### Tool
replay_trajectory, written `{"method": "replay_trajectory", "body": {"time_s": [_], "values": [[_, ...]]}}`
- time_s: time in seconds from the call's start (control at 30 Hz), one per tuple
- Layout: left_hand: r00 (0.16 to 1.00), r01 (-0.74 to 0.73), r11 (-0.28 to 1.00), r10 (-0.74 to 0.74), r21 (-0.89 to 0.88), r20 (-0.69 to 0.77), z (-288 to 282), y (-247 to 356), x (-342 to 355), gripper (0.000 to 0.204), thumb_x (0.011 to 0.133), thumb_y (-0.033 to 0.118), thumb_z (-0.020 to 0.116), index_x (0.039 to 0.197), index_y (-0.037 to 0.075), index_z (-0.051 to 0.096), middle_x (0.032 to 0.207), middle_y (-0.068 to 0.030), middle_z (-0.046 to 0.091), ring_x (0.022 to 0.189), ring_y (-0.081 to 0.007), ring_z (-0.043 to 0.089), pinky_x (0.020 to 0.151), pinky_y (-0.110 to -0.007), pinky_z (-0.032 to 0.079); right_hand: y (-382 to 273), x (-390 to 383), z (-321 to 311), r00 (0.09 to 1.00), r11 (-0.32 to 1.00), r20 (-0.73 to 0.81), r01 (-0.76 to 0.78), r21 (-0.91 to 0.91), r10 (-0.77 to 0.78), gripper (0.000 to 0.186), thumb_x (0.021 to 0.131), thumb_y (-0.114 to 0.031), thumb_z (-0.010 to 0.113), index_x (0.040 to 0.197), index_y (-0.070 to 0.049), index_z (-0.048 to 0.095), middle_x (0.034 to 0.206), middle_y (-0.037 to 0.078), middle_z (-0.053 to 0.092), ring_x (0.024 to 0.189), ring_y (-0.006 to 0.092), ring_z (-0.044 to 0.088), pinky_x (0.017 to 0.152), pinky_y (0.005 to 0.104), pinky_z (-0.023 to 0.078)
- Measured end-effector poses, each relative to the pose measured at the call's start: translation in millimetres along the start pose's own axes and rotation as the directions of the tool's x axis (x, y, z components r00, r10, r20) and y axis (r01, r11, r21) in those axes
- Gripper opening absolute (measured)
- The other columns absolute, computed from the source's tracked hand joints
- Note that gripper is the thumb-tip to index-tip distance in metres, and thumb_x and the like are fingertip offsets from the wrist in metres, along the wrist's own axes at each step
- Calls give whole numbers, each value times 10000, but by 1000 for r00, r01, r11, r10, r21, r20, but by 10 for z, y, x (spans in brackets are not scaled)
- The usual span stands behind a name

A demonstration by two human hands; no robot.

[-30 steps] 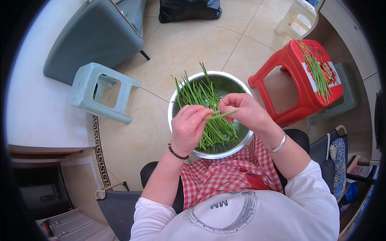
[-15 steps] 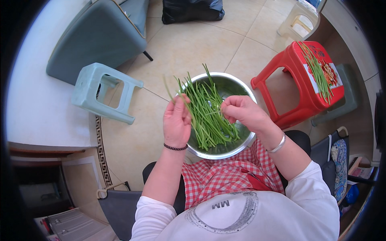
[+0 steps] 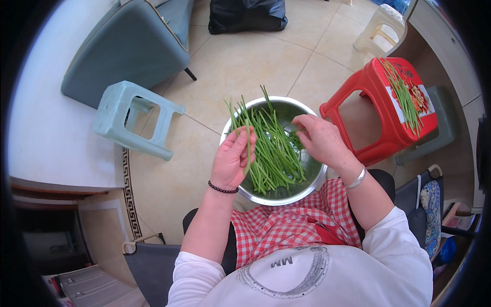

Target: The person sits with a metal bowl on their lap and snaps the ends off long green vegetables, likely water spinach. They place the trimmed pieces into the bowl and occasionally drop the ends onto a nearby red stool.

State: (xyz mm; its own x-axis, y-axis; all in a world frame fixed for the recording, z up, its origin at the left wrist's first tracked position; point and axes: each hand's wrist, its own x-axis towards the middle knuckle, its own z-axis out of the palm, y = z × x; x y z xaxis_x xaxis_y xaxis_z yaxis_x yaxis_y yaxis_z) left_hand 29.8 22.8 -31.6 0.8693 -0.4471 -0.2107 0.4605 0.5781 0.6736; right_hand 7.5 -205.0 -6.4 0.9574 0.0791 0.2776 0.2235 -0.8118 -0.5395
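A wide metal bowl (image 3: 279, 202) sits in front of my lap. Many long green stems (image 3: 271, 151), which look like garlic scapes, lie in it, some poking past its far rim. Over the bowl's left side, my left hand (image 3: 232, 156) pinches one garlic scape (image 3: 249, 162) upright between thumb and fingers. My right hand (image 3: 323, 142) hovers above the right side with bent fingers, thumb and forefinger apart, and nothing visible between them. Small dark green bits (image 3: 294, 139) show in the bowl beside its fingertips.
At the right stands a red stool (image 3: 353, 102) with a bunch of green stems (image 3: 404, 97) on its seat. A pale blue stool (image 3: 115, 115) is at the left, near a grey-blue chair (image 3: 128, 56). A black bag (image 3: 245, 18) rests on the far floor.
My right hand has gone from a closed pinch to parted fingers, shifting slightly right. My left hand has moved a little right, still with a garlic scape in it.
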Motion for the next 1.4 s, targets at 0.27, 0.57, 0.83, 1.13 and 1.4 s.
{"method": "replay_trajectory", "body": {"time_s": [0.27,0.57,0.83,1.13,1.4], "values": [[996,84,976,-82,202,-17,142,-143,-56,160,918,188,580,1028,71,585,818,17,613,550,-8,431,469,-148,307,-300,-50,61,952,507,294,-293,811,80,171,883,-95,584,986,40,595,780,1,595,695,39,533,614,199,451],[1000,3,901,-8,433,10,245,-141,-95,136,873,75,619,1004,45,602,848,5,627,631,-23,506,546,-148,374,-257,-34,11,929,427,358,-362,829,92,154,874,-90,586,956,39,600,810,13,615,704,50,564,632,198,468],[994,-97,770,111,630,17,247,-66,-129,128,809,4,676,936,11,667,871,2,631,760,-58,563,676,-196,454,-186,-3,-145,880,479,473,-430,765,35,137,841,-84,598,898,38,620,767,3,616,683,48,552,622,198,461],[965,-260,536,121,803,232,248,24,-138,122,773,-19,684,894,-7,685,850,-46,629,762,-90,566,662,-207,445,-75,-14,-168,852,675,522,-365,641,-34,154,799,-128,637,831,21,662,651,14,605,616,49,518,565,225,428],[976,-194,501,10,843,219,258,71,-162,126,766,-27,678,890,-8,685,822,-42,626,740,-86,561,641,-209,437,-83,-19,-176,843,744,527,-284,605,-106,144,789,-126,629,832,7,665,617,3,590,567,50,498,522,229,410]]}}
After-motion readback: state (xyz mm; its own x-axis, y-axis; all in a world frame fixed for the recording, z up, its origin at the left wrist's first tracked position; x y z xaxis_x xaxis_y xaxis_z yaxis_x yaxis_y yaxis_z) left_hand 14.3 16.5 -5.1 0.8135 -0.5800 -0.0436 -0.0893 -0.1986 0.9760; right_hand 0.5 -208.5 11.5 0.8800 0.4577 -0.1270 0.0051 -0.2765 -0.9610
